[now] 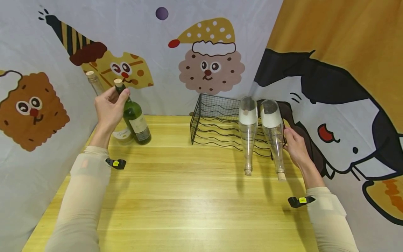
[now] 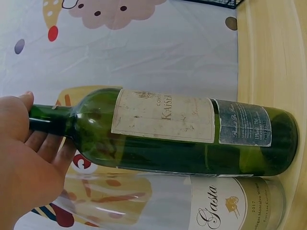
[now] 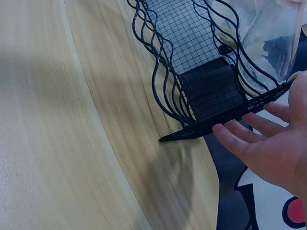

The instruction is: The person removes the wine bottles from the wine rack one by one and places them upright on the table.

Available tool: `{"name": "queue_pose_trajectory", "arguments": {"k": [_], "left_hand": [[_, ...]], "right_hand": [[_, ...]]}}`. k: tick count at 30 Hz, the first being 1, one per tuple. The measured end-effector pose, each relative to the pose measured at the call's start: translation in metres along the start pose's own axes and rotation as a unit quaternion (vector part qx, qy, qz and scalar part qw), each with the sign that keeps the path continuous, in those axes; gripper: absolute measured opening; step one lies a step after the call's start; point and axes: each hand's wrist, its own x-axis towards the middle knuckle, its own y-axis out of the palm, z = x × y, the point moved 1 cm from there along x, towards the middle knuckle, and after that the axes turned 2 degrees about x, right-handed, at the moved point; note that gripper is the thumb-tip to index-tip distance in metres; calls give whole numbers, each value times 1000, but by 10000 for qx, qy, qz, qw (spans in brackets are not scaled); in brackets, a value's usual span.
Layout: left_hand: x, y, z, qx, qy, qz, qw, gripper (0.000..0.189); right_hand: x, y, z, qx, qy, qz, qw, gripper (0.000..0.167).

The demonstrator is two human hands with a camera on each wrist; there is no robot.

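My left hand [image 1: 110, 106] grips the neck of a green wine bottle [image 1: 134, 120], which is corked and tilted slightly, its base near or on the table. Its cream and dark labels show in the left wrist view. Right behind it stands a clear wine bottle [image 2: 237, 203] with a cork and a pale label. My right hand [image 1: 297, 146] touches the right side panel of the black wire wine rack [image 1: 200, 119], fingers fairly straight along its outer face in the right wrist view; the thumb's contact is partly cut off. Two clear bottles [image 1: 247, 140] [image 1: 274, 143] lie on the rack, necks forward.
The rack stands near the back right of the wooden table [image 1: 189, 203], close to the printed cloth backdrop [image 1: 170, 63]. Both bottle necks stick out past the rack's front edge. The table's right edge runs close by my right hand.
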Motion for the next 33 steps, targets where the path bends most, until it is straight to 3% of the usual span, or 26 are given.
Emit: {"name": "queue_pose_trajectory", "arguments": {"k": [10, 24, 29, 33], "left_hand": [[3, 2, -1, -38, -133, 116, 9998, 42], [4, 3, -1, 72, 19, 44, 10000, 42], [4, 2, -1, 163, 97, 173, 9997, 46], [2, 0, -3, 104, -61, 329, 9994, 52]], "right_hand": [[1, 0, 0, -9, 46, -17, 10000, 75], [2, 0, 0, -19, 19, -27, 10000, 75], [2, 1, 0, -31, 21, -41, 10000, 75], [1, 1, 0, -59, 23, -42, 10000, 75]]}}
